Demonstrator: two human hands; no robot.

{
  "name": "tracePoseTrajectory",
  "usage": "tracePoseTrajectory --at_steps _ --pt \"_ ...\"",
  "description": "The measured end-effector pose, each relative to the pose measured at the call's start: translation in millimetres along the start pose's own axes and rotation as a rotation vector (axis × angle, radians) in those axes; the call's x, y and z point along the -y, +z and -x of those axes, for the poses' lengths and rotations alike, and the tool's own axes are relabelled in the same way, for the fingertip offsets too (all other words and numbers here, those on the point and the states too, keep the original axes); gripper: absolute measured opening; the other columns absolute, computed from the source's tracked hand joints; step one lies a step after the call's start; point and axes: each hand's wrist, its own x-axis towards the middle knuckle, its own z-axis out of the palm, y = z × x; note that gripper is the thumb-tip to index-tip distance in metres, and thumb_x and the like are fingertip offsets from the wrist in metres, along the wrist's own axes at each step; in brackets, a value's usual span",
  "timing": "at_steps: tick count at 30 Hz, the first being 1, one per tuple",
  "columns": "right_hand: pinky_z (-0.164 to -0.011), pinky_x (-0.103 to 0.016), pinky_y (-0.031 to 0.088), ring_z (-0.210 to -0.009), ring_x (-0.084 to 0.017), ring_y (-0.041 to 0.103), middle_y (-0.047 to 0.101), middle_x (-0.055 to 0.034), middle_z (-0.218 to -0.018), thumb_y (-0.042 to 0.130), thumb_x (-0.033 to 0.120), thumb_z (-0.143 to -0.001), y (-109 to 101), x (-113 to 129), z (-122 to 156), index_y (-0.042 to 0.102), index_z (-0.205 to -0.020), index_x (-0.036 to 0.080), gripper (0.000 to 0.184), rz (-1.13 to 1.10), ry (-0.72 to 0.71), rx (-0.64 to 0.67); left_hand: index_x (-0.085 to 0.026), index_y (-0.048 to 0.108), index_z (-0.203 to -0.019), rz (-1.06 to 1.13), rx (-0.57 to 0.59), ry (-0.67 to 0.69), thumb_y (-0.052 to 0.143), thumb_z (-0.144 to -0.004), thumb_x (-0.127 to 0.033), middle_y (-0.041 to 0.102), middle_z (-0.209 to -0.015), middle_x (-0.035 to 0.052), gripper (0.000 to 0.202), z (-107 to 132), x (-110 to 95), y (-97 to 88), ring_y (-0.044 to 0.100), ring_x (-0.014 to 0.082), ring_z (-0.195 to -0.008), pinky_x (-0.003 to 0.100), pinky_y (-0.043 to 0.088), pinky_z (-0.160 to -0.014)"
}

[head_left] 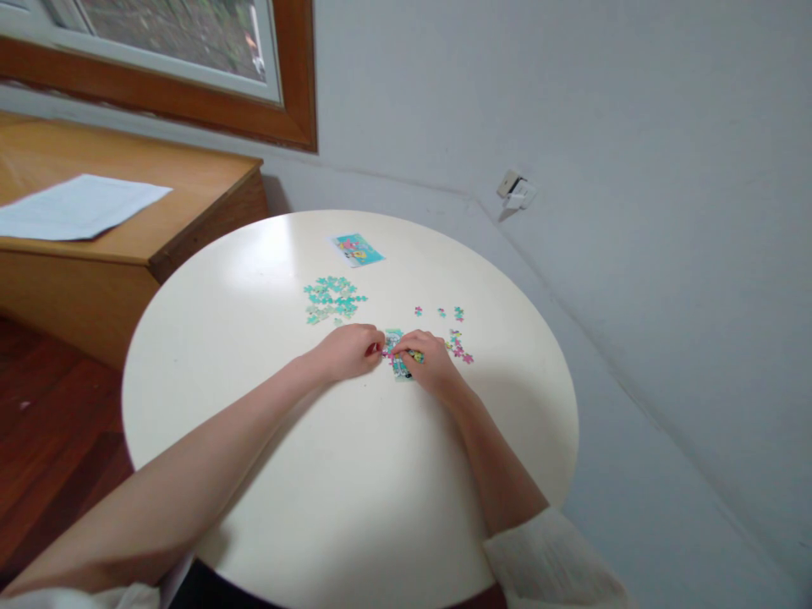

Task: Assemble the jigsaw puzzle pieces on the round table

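Note:
A partly joined jigsaw puzzle (401,370) in teal, yellow and pink lies on the white table between my hands, partly hidden by my right fingers. My left hand (353,350) is closed in a pinch at its left edge, with a small pink puzzle piece (386,354) at the fingertips. From the right, my right hand (430,359) reaches over the puzzle, thumb and fingers drawn together on the pieces near that same pink spot. Just right of this hand lie several loose pink pieces (464,352).
A heap of teal puzzle pieces (332,298) lies beyond my left hand. Behind it is a picture card (358,250). Three small pieces or clusters, one a teal cluster (458,314), sit beyond my right hand. The round table (254,474) stands near a wooden bench (209,203) and a wall.

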Motion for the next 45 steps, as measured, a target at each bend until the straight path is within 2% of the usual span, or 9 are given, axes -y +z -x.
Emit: tracePoseTrajectory --at_steps 11,23,31,45 --pt "-0.082 -0.032 0.037 -0.087 -0.016 0.058 0.067 -0.0020 -0.088 0.052 0.011 -0.076 0.0 -1.8 -0.3 0.070 -0.081 0.025 0.023 0.011 -0.012 0.010 -0.017 0.062 -0.076 -0.020 -0.003 0.024 0.044 -0.077 -0.018 0.062 -0.075 0.0041 0.018 -0.8 1.4 0.1 0.056 0.0148 -0.067 0.023 0.039 -0.059" --pt "-0.082 -0.032 0.036 -0.086 -0.016 0.058 0.066 -0.0014 -0.087 0.052 0.009 -0.074 -0.4 -0.1 0.2 0.071 -0.077 0.026 0.026 0.022 -0.005 0.006 -0.017 0.062 -0.075 -0.006 -0.012 0.015 0.045 -0.075 -0.017 0.062 -0.076 0.0039 0.017 -0.8 2.0 2.0 0.055 0.0147 -0.066 0.023 0.038 -0.058" --pt "-0.081 -0.032 0.037 -0.086 -0.016 0.058 0.065 -0.0015 -0.087 0.052 0.009 -0.075 -0.7 -0.6 -0.3 0.072 -0.081 0.028 0.027 0.031 -0.014 0.017 -0.018 0.064 -0.085 0.028 -0.016 -0.006 0.046 -0.076 -0.017 0.063 -0.076 0.0035 0.020 -0.2 -0.4 -0.8 0.056 0.0145 -0.066 0.024 0.040 -0.060" --pt "-0.082 -0.033 0.036 -0.085 -0.016 0.057 0.065 -0.0013 -0.086 0.052 0.008 -0.074 0.5 -0.8 -0.6 0.072 -0.078 0.028 0.028 0.037 0.003 0.007 -0.018 0.065 -0.083 0.036 -0.008 0.015 0.045 -0.075 -0.015 0.062 -0.077 0.0039 0.022 -0.9 0.1 0.4 0.056 0.0139 -0.066 0.023 0.041 -0.061"
